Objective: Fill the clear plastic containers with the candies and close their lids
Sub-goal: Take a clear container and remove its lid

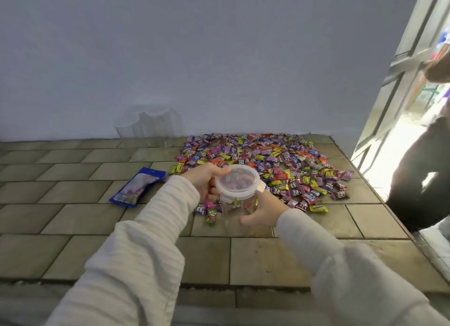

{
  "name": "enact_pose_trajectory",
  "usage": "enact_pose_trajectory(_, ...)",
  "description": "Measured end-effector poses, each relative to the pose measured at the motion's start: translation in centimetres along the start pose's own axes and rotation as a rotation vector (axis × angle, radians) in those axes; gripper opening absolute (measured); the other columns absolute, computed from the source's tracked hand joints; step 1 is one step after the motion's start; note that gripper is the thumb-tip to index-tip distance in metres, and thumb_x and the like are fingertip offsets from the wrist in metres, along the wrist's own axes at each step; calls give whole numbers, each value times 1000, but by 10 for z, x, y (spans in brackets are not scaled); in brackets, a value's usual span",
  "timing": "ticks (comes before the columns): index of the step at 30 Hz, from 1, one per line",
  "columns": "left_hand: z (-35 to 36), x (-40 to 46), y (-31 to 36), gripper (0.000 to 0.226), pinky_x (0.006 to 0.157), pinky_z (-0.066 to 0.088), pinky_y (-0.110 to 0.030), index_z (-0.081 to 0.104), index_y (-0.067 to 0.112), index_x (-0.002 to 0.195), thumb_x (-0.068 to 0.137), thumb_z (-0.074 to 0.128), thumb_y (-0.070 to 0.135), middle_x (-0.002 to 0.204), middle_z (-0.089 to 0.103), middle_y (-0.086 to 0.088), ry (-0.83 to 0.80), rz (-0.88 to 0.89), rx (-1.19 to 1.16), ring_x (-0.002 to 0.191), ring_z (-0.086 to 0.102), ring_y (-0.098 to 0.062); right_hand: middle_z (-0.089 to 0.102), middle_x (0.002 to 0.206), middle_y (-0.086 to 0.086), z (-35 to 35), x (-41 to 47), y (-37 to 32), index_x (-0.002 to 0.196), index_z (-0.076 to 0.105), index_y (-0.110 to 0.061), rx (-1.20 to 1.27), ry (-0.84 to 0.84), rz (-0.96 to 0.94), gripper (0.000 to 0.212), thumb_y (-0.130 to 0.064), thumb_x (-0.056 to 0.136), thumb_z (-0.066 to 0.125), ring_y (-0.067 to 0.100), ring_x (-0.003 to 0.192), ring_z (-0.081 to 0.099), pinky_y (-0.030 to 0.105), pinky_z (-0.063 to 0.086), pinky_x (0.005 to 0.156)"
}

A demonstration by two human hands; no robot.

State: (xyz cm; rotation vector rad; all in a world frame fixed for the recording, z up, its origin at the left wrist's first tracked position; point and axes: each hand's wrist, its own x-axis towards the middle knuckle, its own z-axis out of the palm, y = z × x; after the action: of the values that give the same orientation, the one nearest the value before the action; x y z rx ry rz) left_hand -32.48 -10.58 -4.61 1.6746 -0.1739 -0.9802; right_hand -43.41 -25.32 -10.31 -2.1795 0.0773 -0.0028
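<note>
At the centre of the frame both hands hold a round clear plastic container (237, 204) partly filled with wrapped candies, raised a little above the tan tiled counter (73, 218). The left hand (207, 182) curls round the container's upper left side, thumb lying on the rim of the translucent white clip-on lid (237, 182) that sits on top. The right hand (264, 210) wraps the lower right wall of the container, thumb pointing left across its base.

Behind the container, filling the centre right of the frame, a broad spread of small colourful wrapped candies (280, 160) covers the counter up to the pale wall (219, 45). A few loose candies (210, 213) lie just left of the container's bottom. A flat blue candy bag (137, 187) lies at centre left, apart from the spread. A cluster of empty clear plastic containers (148, 123) stands against the wall at upper centre left. At the right edge a person in dark clothing (421, 177) stands beside a glass door (414, 65).
</note>
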Motion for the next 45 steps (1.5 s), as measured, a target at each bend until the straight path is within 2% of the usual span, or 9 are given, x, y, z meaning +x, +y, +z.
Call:
enact_pose_trajectory(6, 0, -4, 3, 25, 53, 44, -24, 59, 7, 93, 86, 67, 30, 65, 57, 1, 236, 151, 185, 54, 51, -11, 50, 116, -12, 2, 2, 3, 139, 34, -24, -17, -19, 43, 78, -17, 74, 77, 10, 110, 47, 9, 33, 86)
enact_pose_trajectory(10, 10, -27, -14, 33, 87, 42, -28, 59, 24, 99, 79, 69, 48, 102, 53, 7, 620, 733, 726, 96, 52, -10, 55, 115, -5, 2, 2, 3, 134, 38, -24, -71, -26, 64, 71, -23, 74, 76, 13, 105, 53, 13, 40, 83)
enact_pose_trajectory(14, 25, -45, -28, 46, 87, 38, -35, 63, 35, 105, 70, 60, 65, 117, 57, 10, 534, 1048, 1274, 109, 50, -14, 57, 95, -18, 3, 0, -1, 118, 46, -25, 7, -11, 16, 55, -1, 74, 70, -15, 78, 54, 1, 39, 67)
enact_pose_trajectory(20, 26, -43, -35, 37, 82, 35, -26, 66, 33, 109, 75, 69, 48, 114, 66, 14, 569, 1098, 1253, 101, 61, -11, 50, 86, -18, 5, -4, 0, 115, 47, -16, 17, 0, 42, 48, -4, 75, 71, -8, 71, 48, 1, 38, 59)
enact_pose_trajectory(23, 29, -52, -31, 38, 83, 42, -17, 63, 31, 118, 84, 65, 46, 113, 66, 14, 561, 1036, 1051, 98, 59, -5, 46, 90, -20, 3, -6, -3, 107, 37, -28, 22, -5, 31, 52, -5, 76, 72, -10, 76, 45, -1, 37, 58)
enact_pose_trajectory(27, 22, -54, -23, 39, 59, 40, -8, 61, 24, 122, 91, 51, 44, 98, 67, 10, 661, 953, 709, 72, 56, 1, 43, 101, -29, 2, -8, -8, 120, 28, -32, 72, -15, 14, 71, -2, 75, 74, -17, 88, 44, -8, 33, 67)
enact_pose_trajectory(30, 3, -50, -25, 36, 74, 46, -21, 62, 16, 120, 95, 49, 38, 102, 63, 6, 838, 888, 571, 87, 59, -9, 44, 106, -30, 3, -8, -6, 123, 26, -36, 104, -15, 14, 77, -4, 74, 76, -16, 94, 45, -9, 32, 71)
enact_pose_trajectory(38, -37, -32, -77, 20, 70, 41, -27, 71, 18, 104, 94, 56, 26, 90, 66, 1, 752, 246, 698, 79, 57, -16, 45, 103, -31, 5, -8, 0, 123, 27, -33, 124, -17, 18, 76, -3, 73, 77, -27, 83, 43, -9, 32, 66)
enact_pose_trajectory(45, -33, -16, -109, 10, 75, 46, -27, 74, 12, 91, 88, 65, 14, 87, 70, -4, 685, 82, 626, 80, 61, -18, 48, 109, -29, 9, -7, 5, 131, 32, -33, 107, -4, 21, 80, -12, 71, 81, -10, 101, 49, -7, 35, 71)
